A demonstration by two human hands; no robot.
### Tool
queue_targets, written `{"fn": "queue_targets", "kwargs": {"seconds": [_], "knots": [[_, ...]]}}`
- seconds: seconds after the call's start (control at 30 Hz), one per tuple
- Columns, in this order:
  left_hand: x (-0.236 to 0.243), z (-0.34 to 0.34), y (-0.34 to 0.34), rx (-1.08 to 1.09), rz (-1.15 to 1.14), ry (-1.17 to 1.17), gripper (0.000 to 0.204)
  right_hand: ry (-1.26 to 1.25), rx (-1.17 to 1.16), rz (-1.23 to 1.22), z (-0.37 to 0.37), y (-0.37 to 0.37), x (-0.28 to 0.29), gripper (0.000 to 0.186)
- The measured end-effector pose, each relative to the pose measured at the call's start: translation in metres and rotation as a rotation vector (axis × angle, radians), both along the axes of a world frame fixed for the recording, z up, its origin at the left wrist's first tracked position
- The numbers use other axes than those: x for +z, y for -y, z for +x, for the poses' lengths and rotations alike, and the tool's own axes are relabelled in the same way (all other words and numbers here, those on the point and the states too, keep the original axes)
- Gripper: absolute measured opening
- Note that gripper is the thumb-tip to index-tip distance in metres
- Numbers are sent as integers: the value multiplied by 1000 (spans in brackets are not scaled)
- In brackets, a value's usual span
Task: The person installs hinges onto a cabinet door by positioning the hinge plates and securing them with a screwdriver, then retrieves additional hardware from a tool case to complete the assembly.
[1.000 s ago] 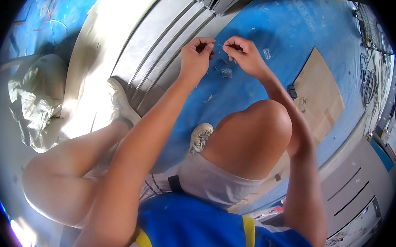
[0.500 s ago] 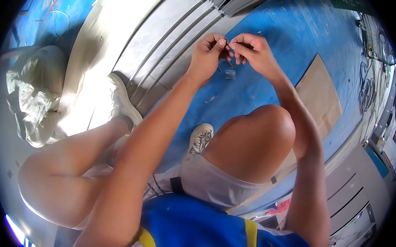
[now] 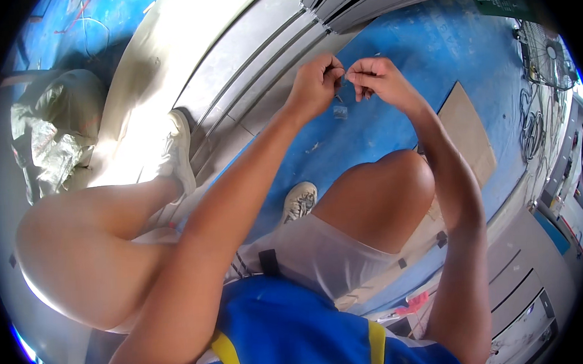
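Observation:
My left hand point(image 3: 314, 85) and my right hand point(image 3: 382, 82) nearly meet at the fingertips over a blue floor covering. Both have closed, pinching fingers, holding something small that I cannot make out. Just below them lie a small clear packet point(image 3: 340, 112) and tiny loose pieces on the blue covering point(image 3: 322, 147). To the upper left, long thin metal rails point(image 3: 259, 71) run across grey tiles beside a ribbed metal frame point(image 3: 335, 8).
A cardboard sheet point(image 3: 467, 133) lies to the right, with coiled cable point(image 3: 533, 130) and a fan point(image 3: 548, 56) beyond. A crumpled sack point(image 3: 58, 141) sits at left. My bent legs and shoes point(image 3: 299, 201) fill the lower middle.
Both hands have shifted rightward over the past second. Their fingertips came together, and my left hand has turned so more of its back faces the camera.

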State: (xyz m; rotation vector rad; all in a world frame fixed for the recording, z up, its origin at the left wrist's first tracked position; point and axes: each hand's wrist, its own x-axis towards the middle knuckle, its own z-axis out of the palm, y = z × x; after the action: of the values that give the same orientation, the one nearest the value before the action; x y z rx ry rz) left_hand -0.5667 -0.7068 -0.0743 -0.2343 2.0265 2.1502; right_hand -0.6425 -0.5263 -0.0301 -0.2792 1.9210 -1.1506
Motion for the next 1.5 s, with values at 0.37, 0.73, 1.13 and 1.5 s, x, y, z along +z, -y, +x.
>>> {"fn": "queue_targets", "kwargs": {"seconds": [0.37,0.73,1.13,1.5], "knots": [[-46,-32,5,96,262,475,24,438,-699,1,30,28,-59,26],[-107,-97,25,-31,74,473,23,178,-1192,-154,20,110,-152,25],[-122,-136,41,-224,-186,282,22,227,-1447,-509,2,133,-157,19],[-107,-145,39,-374,-251,274,23,418,-1578,-811,3,130,-165,13]]}}
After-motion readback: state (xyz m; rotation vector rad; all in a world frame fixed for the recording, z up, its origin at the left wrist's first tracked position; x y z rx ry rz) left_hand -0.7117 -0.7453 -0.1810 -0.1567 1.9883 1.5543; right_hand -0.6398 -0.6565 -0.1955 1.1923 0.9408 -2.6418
